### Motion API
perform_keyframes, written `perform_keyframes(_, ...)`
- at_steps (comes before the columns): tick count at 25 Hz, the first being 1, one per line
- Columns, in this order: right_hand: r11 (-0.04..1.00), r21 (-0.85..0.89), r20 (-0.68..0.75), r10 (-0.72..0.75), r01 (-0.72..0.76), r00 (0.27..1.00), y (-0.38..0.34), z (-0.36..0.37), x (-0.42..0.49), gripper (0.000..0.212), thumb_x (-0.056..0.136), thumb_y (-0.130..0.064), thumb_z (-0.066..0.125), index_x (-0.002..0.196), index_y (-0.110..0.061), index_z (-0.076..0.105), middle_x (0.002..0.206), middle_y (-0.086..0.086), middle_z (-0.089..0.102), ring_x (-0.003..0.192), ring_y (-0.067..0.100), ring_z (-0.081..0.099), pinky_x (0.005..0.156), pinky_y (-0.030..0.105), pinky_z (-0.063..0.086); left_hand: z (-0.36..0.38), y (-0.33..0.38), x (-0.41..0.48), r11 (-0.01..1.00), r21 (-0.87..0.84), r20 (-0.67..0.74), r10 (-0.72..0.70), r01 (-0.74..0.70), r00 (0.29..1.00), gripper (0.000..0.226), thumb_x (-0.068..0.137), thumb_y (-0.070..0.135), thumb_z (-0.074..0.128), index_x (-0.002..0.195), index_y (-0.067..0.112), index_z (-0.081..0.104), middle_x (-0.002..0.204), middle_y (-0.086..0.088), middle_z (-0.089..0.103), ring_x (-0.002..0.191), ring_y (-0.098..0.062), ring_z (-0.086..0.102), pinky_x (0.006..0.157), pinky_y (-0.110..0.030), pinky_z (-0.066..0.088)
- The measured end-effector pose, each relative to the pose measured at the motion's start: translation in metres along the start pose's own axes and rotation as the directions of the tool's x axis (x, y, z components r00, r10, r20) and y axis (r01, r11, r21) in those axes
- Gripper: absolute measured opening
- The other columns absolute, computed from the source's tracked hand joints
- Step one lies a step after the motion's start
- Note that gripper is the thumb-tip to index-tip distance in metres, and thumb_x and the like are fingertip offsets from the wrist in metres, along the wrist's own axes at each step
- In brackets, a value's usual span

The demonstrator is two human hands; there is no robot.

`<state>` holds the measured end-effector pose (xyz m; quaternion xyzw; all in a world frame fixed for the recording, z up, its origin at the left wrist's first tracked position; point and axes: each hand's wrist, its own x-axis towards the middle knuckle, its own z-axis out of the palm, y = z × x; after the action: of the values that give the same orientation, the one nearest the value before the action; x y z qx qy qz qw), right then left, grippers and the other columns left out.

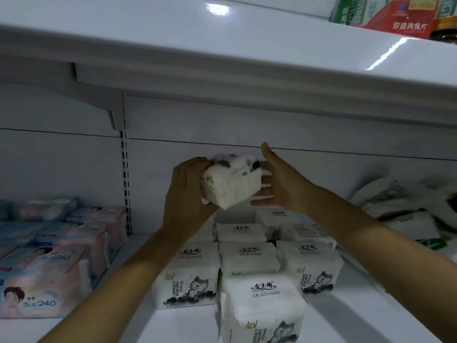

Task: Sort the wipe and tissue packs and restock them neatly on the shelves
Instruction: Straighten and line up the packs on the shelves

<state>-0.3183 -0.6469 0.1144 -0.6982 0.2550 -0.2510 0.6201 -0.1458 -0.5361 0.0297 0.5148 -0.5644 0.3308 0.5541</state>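
A white tissue pack [231, 181] with a grey cat print is held in the air above the shelf, tilted. My left hand [184, 194] grips its left end, fingers curled round it. On the pack's right side, my right hand [277, 180] lies with its fingers straight against it and the thumb up. Below, several matching white cat-print packs [249, 258] stand in rows on the white shelf [366, 315].
Pink and blue "240" packs [49, 271] fill the left bay. A loose heap of white and green packs [405, 209] lies at the right. A white upper shelf [222, 58] overhangs close above, carrying a red box [405, 18].
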Motion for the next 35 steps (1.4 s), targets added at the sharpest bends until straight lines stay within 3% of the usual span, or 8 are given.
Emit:
perform_keyframes(4, 0.989, -0.039, 0.321, 0.149, -0.144, 0.935, 0.019, 0.009, -0.005, 0.080, 0.073, -0.079, 0.044, 0.117, -0.015, 0.065, 0.118, 0.011, 0.068, 0.113, 0.031, 0.062, 0.093, 0.046, 0.052, -0.016, -0.005, 0.001, 0.729, 0.386, 0.190, 0.536, -0.565, 0.822, 0.040, 0.083, 0.024, 0.067, 0.115, 0.013, 0.046, 0.127, -0.010, 0.046, 0.118, -0.028, 0.049, 0.104, -0.057, 0.035)
perform_keyframes(7, 0.991, -0.080, 0.363, 0.126, -0.104, 0.923, 0.030, 0.017, -0.007, 0.062, 0.074, -0.056, 0.061, 0.118, -0.012, 0.062, 0.126, 0.015, 0.062, 0.115, 0.031, 0.059, 0.095, 0.043, 0.050, -0.022, -0.005, 0.002, 0.599, 0.423, 0.270, 0.633, -0.680, 0.725, 0.034, 0.087, 0.022, 0.066, 0.115, 0.015, 0.047, 0.130, -0.012, 0.046, 0.119, -0.028, 0.049, 0.107, -0.059, 0.031)
perform_keyframes(15, 0.924, -0.263, 0.005, -0.287, 0.278, 0.958, 0.033, 0.008, 0.005, 0.052, 0.075, -0.019, 0.080, 0.119, -0.013, 0.056, 0.114, 0.005, 0.066, 0.094, 0.018, 0.066, 0.077, 0.030, 0.057, -0.029, -0.018, -0.020, 0.882, 0.423, 0.410, 0.017, -0.207, 0.912, 0.076, 0.084, 0.023, 0.060, 0.149, 0.011, 0.022, 0.149, -0.017, 0.034, 0.127, -0.028, 0.044, 0.095, -0.048, 0.048)
perform_keyframes(19, 0.848, -0.367, -0.112, -0.449, 0.383, 0.886, 0.033, 0.001, 0.044, 0.070, 0.075, -0.019, 0.081, 0.133, -0.019, 0.043, 0.129, 0.003, 0.054, 0.115, 0.023, 0.055, 0.096, 0.045, 0.049, 0.006, -0.002, -0.017, 0.871, 0.443, 0.639, -0.474, 0.215, 0.606, 0.073, 0.093, 0.056, 0.047, 0.152, 0.022, 0.020, 0.156, -0.001, 0.026, 0.141, -0.021, 0.026, 0.114, -0.043, 0.028)
perform_keyframes(22, 0.803, -0.463, -0.023, -0.435, 0.376, 0.900, 0.063, 0.009, 0.061, 0.078, 0.078, -0.025, 0.078, 0.143, -0.020, 0.034, 0.136, 0.005, 0.048, 0.122, 0.024, 0.049, 0.103, 0.047, 0.043, 0.029, -0.006, -0.034, 0.804, 0.584, 0.721, -0.578, 0.112, 0.383, 0.094, 0.073, 0.087, 0.033, 0.146, 0.027, 0.035, 0.154, 0.000, 0.032, 0.140, -0.021, 0.030, 0.115, -0.046, 0.022)
perform_keyframes(26, 0.567, -0.771, 0.112, -0.329, 0.291, 0.938, 0.101, 0.005, 0.079, 0.089, 0.071, -0.058, 0.072, 0.146, -0.033, 0.030, 0.139, 0.002, 0.048, 0.124, 0.023, 0.047, 0.103, 0.045, 0.039, 0.030, -0.014, -0.038, 0.797, 0.584, 0.693, -0.589, 0.155, 0.415, 0.088, 0.063, 0.094, 0.035, 0.135, 0.045, 0.046, 0.145, 0.004, 0.044, 0.134, -0.019, 0.039, 0.114, -0.045, 0.021)
perform_keyframes(31, 0.318, -0.915, 0.167, -0.263, 0.249, 0.950, 0.097, -0.007, 0.082, 0.083, 0.076, -0.051, 0.071, 0.146, -0.036, 0.030, 0.140, 0.005, 0.042, 0.128, 0.025, 0.039, 0.108, 0.043, 0.031, 0.030, -0.006, -0.037, 0.729, 0.655, 0.607, -0.663, 0.197, 0.437, 0.104, 0.063, 0.090, 0.046, 0.131, 0.012, 0.043, 0.133, -0.007, 0.050, 0.122, -0.024, 0.047, 0.107, -0.041, 0.033)
perform_keyframes(35, 0.193, -0.930, 0.276, -0.196, 0.313, 0.941, 0.115, 0.014, 0.065, 0.061, 0.098, -0.049, 0.041, 0.151, -0.027, 0.023, 0.156, 0.001, 0.025, 0.143, 0.019, 0.020, 0.118, 0.046, 0.007, 0.030, -0.012, -0.038, 0.762, 0.622, 0.674, -0.638, 0.178, 0.374, 0.117, 0.066, 0.090, 0.038, 0.152, 0.027, -0.009, 0.156, -0.011, 0.024, 0.142, -0.028, 0.026, 0.116, -0.047, 0.019)
